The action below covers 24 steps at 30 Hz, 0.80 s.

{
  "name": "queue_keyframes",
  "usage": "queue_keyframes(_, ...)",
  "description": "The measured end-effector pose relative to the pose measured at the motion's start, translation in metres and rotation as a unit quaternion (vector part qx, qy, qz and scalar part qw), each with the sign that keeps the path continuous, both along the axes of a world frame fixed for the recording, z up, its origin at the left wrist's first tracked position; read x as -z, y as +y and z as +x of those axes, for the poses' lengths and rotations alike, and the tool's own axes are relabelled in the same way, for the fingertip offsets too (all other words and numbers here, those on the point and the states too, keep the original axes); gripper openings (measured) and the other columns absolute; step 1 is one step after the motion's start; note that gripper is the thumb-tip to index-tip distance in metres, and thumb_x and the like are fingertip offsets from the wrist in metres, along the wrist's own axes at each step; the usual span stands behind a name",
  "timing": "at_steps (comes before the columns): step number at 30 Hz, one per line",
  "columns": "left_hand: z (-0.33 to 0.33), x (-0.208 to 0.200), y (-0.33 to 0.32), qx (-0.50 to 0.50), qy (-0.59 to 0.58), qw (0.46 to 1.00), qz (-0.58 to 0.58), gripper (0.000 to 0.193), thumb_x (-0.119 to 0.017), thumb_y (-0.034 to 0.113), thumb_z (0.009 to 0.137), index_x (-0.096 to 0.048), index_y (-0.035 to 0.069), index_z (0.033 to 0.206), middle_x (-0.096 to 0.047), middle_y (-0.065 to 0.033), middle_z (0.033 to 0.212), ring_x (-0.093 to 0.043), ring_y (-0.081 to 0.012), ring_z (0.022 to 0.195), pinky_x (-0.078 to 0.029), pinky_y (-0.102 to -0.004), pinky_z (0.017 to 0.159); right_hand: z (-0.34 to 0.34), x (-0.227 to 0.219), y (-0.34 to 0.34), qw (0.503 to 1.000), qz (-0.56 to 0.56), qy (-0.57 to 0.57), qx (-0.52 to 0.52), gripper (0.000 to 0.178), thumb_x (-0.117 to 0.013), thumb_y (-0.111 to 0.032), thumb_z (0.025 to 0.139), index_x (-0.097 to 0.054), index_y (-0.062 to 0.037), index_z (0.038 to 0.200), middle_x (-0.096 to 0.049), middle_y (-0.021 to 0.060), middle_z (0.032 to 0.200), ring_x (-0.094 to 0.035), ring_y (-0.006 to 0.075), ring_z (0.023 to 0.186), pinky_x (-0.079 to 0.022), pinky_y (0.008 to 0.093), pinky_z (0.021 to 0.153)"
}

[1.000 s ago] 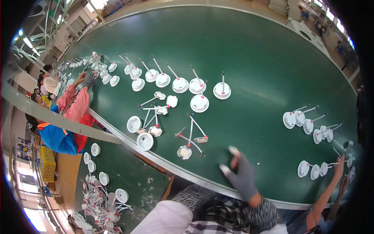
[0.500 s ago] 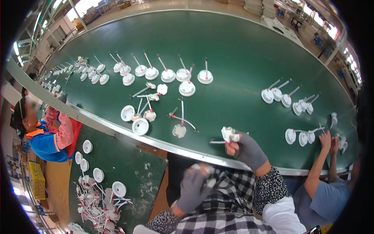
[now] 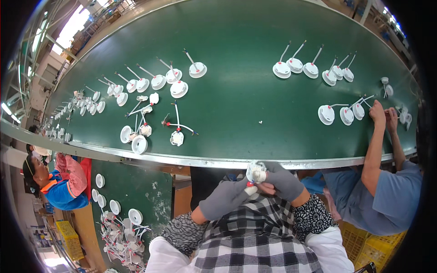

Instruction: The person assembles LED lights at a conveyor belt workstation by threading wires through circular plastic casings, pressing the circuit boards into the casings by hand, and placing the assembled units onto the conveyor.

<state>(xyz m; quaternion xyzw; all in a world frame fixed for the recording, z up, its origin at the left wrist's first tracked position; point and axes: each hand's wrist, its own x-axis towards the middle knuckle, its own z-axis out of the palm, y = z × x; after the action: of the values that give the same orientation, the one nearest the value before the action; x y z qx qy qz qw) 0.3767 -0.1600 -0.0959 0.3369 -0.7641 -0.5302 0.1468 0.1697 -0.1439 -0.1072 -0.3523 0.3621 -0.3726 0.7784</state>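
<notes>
Both of my hands wear grey fingerless gloves and meet in front of my body, at the near edge of the green belt. My right hand [image 3: 283, 183] is closed around a white wired fitting [image 3: 256, 172], a rough, lumpy plastic head with a red piece beneath it. From the left, my left hand [image 3: 224, 198] grips the same fitting low down, by the red piece. Its cable is mostly hidden by my fingers. Beyond my left hand, a similar loose fitting [image 3: 177, 138] with cables lies on the belt, near two white round cups [image 3: 139, 144].
White round caps with upright cables [image 3: 197, 69] stand in rows along the green belt [image 3: 227, 118], with more at the right [image 3: 326, 114]. A co-worker's hands [image 3: 382, 113] work at far right. Another person [image 3: 63, 182] sits left. A side table [image 3: 157, 200] holds piled fittings [image 3: 123, 236].
My right hand has drawn the fitting back from above the belt toward my body. My left hand has come up and taken hold of it too. The whole view has shifted.
</notes>
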Motion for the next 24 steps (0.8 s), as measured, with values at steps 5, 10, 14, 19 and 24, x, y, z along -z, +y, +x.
queue_keyframes(5,0.02,0.003,-0.008,0.002,0.015,0.952,0.307,0.035,-0.048,0.031,0.1,-0.065,0.003,0.089,-0.053,0.001,0.07,-0.047,-0.0068,0.063,-0.039,-0.0227,0.06,0.014,0.005,0.005,0.993,-0.046,0.071,0.087,0.026,-0.066,-0.025,0.088,-0.067,0.0,0.097,-0.057,-0.0025,0.059,-0.046,0.0019,0.047,-0.033,0.0177,0.043)
queue_keyframes(10,0.026,0.003,-0.013,0.09,-0.002,0.932,0.351,0.035,-0.048,0.034,0.1,-0.064,0.003,0.093,-0.055,-0.0011,0.072,-0.048,-0.007,0.066,-0.04,-0.0239,0.062,0.002,0.023,-0.013,0.995,-0.006,-0.011,-0.096,0.029,-0.066,-0.025,0.087,-0.066,0.0007,0.101,-0.059,-0.0004,0.061,-0.048,0.0021,0.049,-0.035,0.0178,0.043)
queue_keyframes(14,0.037,0.006,-0.008,-0.03,-0.083,0.996,0.0,0.025,-0.057,0.025,0.092,-0.058,0.003,0.104,-0.06,-0.009,0.079,-0.059,-0.0221,0.071,-0.047,-0.0336,0.066,0.006,0.012,-0.022,0.996,0.041,0.043,0.073,0.021,-0.062,-0.019,0.088,-0.061,0.0015,0.089,-0.053,0.0024,0.056,-0.047,0.0086,0.044,-0.035,0.0222,0.042)
queue_keyframes(19,0.058,0.022,-0.001,-0.123,-0.155,0.922,-0.333,0.03,-0.065,0.019,0.079,-0.057,0.008,0.106,-0.063,-0.0114,0.083,-0.063,-0.0296,0.078,-0.05,-0.037,0.066,0.02,0.003,-0.034,0.984,0.04,0.059,0.165,0.022,-0.056,-0.016,0.09,-0.051,-0.0027,0.073,-0.044,0.0019,0.052,-0.043,0.0123,0.041,-0.033,0.025,0.041)
queue_keyframes(24,0.071,0.036,-0.004,-0.192,-0.229,0.908,-0.293,0.026,-0.068,0.022,0.076,-0.062,0.011,0.098,-0.06,-0.0055,0.08,-0.062,-0.0247,0.076,-0.05,-0.037,0.065,0.023,0.02,-0.037,0.981,0.028,0.034,0.187,0.023,-0.052,-0.024,0.094,-0.05,-0.0102,0.076,-0.039,-0.0044,0.052,-0.039,0.0056,0.041,-0.028,0.0209,0.037)
